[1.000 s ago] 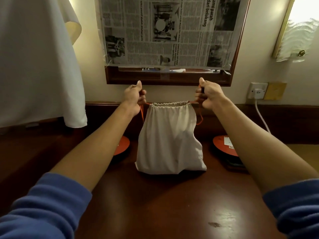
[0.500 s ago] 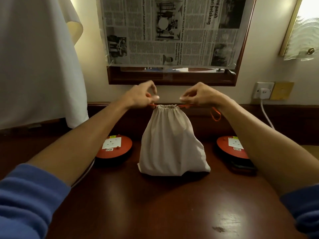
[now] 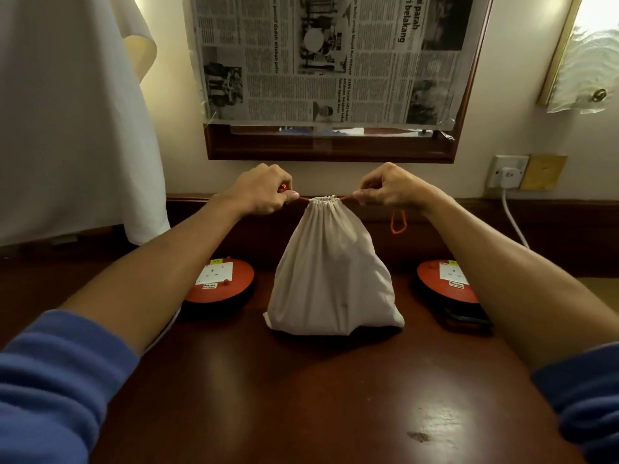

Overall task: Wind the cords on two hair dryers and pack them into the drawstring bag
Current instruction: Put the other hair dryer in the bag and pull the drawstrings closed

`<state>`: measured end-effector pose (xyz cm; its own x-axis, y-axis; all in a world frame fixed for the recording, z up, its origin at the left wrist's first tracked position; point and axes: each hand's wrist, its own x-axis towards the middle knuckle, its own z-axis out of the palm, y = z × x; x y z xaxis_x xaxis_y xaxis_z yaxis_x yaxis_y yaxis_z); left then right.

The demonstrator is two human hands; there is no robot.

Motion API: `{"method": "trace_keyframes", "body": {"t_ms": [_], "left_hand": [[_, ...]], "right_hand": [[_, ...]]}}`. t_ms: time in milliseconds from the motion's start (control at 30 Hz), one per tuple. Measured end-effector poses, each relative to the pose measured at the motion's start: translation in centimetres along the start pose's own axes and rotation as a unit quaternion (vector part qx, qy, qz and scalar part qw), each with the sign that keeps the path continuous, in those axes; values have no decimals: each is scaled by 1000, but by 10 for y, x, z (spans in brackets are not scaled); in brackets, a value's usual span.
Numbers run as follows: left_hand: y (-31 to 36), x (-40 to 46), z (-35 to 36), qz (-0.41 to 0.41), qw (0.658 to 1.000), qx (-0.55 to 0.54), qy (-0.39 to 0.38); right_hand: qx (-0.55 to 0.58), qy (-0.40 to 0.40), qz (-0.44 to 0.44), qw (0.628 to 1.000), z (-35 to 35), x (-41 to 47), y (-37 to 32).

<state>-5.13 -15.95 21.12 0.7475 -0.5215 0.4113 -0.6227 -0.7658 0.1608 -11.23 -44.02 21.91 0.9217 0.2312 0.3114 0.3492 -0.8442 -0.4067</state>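
Observation:
A cream drawstring bag (image 3: 331, 272) stands upright and bulging on the dark wooden table (image 3: 301, 396), its mouth gathered tight at the top. My left hand (image 3: 264, 190) pinches the orange drawstring (image 3: 398, 222) just left of the mouth. My right hand (image 3: 388, 187) pinches it on the other side, and a loop of cord hangs below that hand. The cord runs taut from each hand to the bag's neck. The hair dryers are hidden; nothing of them shows outside the bag.
Two round red extension reels flank the bag, one at the left (image 3: 217, 284) and one at the right (image 3: 447, 284). A white plug and cable (image 3: 509, 209) hang from a wall socket. A newspaper-covered mirror (image 3: 328, 61) and a white cloth (image 3: 73, 112) hang behind.
The bag's mouth has gone from wide to tightly gathered. Both hands moved from fists held apart to pinching the cord close beside the neck.

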Motion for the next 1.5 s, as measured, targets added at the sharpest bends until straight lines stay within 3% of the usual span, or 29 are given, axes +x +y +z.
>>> {"method": "trace_keyframes", "body": {"t_ms": [167, 567, 800, 933, 1100, 1267, 1333, 1500], "left_hand": [[0, -3, -3, -7, 998, 59, 13], [-3, -24, -11, -71, 996, -45, -15], [6, -91, -46, -26, 979, -104, -173], [21, -141, -53, -13, 966, -136, -219], [29, -195, -35, -13, 938, -223, -265], [36, -238, -3, -40, 883, -362, -298], [42, -253, 10, -54, 878, -360, -311], [45, -277, 34, -74, 870, -238, -425]], "right_hand": [[18, 26, 25, 999, 2, -2, 3], [-9, 23, 54, 998, -3, -22, -6], [39, -32, 23, 998, -3, -88, -28], [63, -61, 6, 996, 9, -141, -52], [109, -82, -2, 991, 36, -198, -71], [124, -126, 6, 984, 72, -237, -77], [102, -143, 9, 984, 87, -248, -76], [114, -184, 69, 974, 115, -269, -63]]}}
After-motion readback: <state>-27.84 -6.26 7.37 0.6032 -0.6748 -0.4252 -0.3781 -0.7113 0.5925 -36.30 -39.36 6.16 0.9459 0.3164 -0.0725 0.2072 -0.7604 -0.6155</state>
